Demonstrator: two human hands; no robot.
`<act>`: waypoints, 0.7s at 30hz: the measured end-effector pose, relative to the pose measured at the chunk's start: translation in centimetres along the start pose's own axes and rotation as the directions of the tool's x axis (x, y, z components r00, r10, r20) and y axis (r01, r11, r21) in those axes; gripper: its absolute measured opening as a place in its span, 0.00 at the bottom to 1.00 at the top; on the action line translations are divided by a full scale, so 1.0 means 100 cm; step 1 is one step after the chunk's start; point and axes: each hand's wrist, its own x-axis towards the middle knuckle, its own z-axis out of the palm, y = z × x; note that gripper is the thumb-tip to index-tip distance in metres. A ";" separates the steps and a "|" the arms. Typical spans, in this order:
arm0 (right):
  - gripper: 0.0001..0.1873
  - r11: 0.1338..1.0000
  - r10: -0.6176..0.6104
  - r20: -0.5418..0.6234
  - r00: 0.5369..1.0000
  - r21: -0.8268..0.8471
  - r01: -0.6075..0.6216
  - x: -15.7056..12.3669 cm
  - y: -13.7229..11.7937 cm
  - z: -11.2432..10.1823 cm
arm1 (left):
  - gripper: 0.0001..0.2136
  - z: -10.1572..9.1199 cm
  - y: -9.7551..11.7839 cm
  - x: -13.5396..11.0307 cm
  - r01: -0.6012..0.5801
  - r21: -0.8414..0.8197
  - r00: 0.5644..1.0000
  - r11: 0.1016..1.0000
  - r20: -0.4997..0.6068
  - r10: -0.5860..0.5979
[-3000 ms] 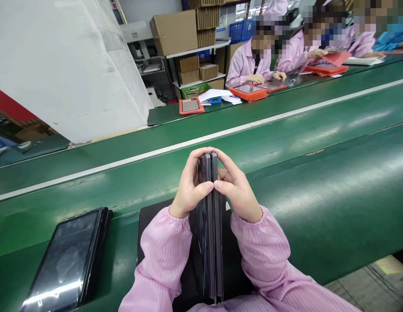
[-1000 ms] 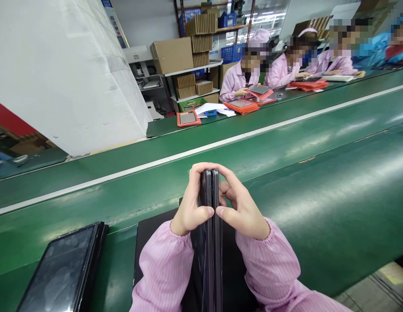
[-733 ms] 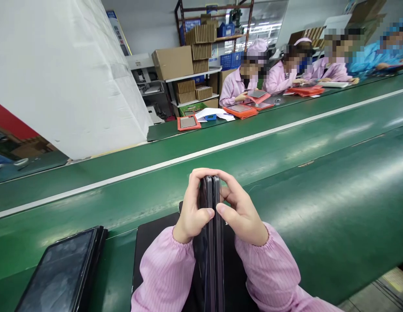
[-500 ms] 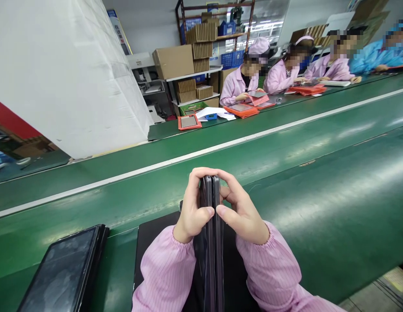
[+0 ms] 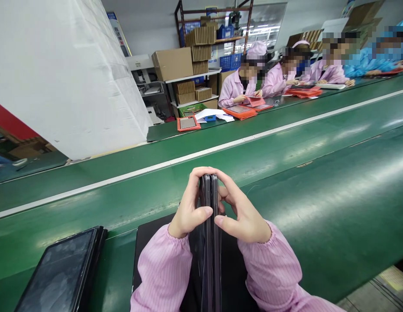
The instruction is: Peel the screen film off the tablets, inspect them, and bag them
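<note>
So, both hands hold one thing up in front of the chest: a thin, dark, shiny folded case (image 5: 210,260), maybe for a tablet. It stands on its edge, nearly straight up, with its two flat halves pressed together. A clear, shiny film seems to hang along its side, but that is hard to see. Its low end runs out of the bottom of the view.

The left hand (image 5: 188,203) has a firm grip on the case, with its fingers (image 5: 196,173) curled over the top and its thumb on the near edge. The right hand (image 5: 240,212) grips the same way from the other side, and the two thumbs sit just apart. Pink striped sleeves (image 5: 164,268) cover both arms.

Under the hands lies a flat black mat (image 5: 149,255), on a long green belt worktop (image 5: 318,203). A black shiny slab (image 5: 61,273) sits well to the left of the hands, near the low corner of the view. Past the hands, a white stripe (image 5: 201,151) runs along the belt. Farther off, co-workers in pink (image 5: 236,86) sit by orange-red cases (image 5: 238,112).
</note>
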 end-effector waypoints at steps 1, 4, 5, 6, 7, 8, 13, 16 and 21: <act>0.45 1.000 0.005 -0.008 1.000 0.006 -0.005 0.000 0.000 0.000 | 0.30 -0.001 0.001 0.000 0.008 0.026 1.000 1.000 0.022 -0.008; 0.43 0.999 0.043 -0.053 0.998 0.032 -0.041 0.001 -0.001 0.001 | 0.33 -0.004 0.004 -0.001 0.012 0.078 0.996 0.997 0.082 -0.019; 0.43 0.998 0.053 -0.063 0.997 0.040 -0.051 0.001 -0.001 0.001 | 0.34 -0.005 0.004 0.000 0.010 0.082 0.995 0.997 0.095 -0.018; 0.43 0.997 0.061 -0.065 0.996 0.045 -0.058 0.001 -0.001 0.002 | 0.34 -0.005 0.004 0.000 0.008 0.083 0.995 0.997 0.100 -0.016; 0.43 0.997 0.067 -0.060 0.996 0.047 -0.064 0.001 -0.002 0.002 | 0.34 -0.005 0.004 0.000 0.006 0.083 0.995 0.997 0.102 -0.014; 0.43 0.997 0.067 -0.054 0.996 0.047 -0.065 0.000 -0.002 0.002 | 0.34 -0.005 0.004 0.000 0.004 0.084 0.994 0.996 0.106 -0.013; 0.41 0.998 0.044 -0.049 0.998 0.045 -0.041 0.000 -0.004 0.002 | 0.34 -0.005 0.003 -0.001 -0.004 0.063 0.992 0.998 0.127 -0.004; 0.41 0.998 0.046 -0.075 0.996 0.038 -0.043 0.001 -0.005 0.003 | 0.33 -0.003 0.001 -0.001 -0.017 0.050 0.997 0.999 0.078 0.013; 0.38 0.998 0.054 -0.105 0.993 0.045 -0.049 0.002 -0.004 0.005 | 0.30 -0.001 -0.002 0.001 -0.055 0.082 0.998 0.995 0.039 0.052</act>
